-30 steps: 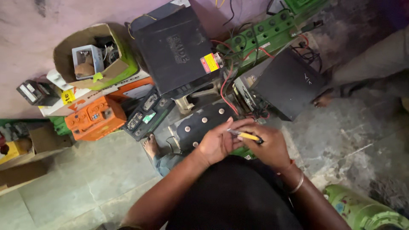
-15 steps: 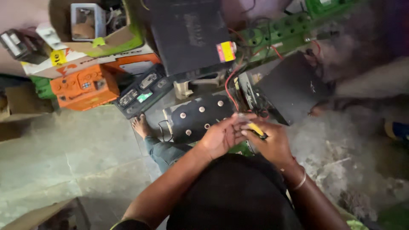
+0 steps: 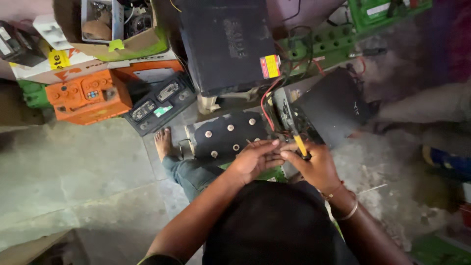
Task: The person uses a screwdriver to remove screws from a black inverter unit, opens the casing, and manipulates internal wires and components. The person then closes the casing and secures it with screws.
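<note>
You are sitting on a worn grey concrete floor crowded with equipment. Your right hand is clamping one yellow-handled screwdriver, tip in the open metal inverter casing; your left hand is pinching beside it, contents unclear. One orange battery and two black batteries are lying nearby.

Both forearms reach forward and converge, left hand curled with fingertips meeting the right hand, which is fisted, bangles on its wrist.
</note>
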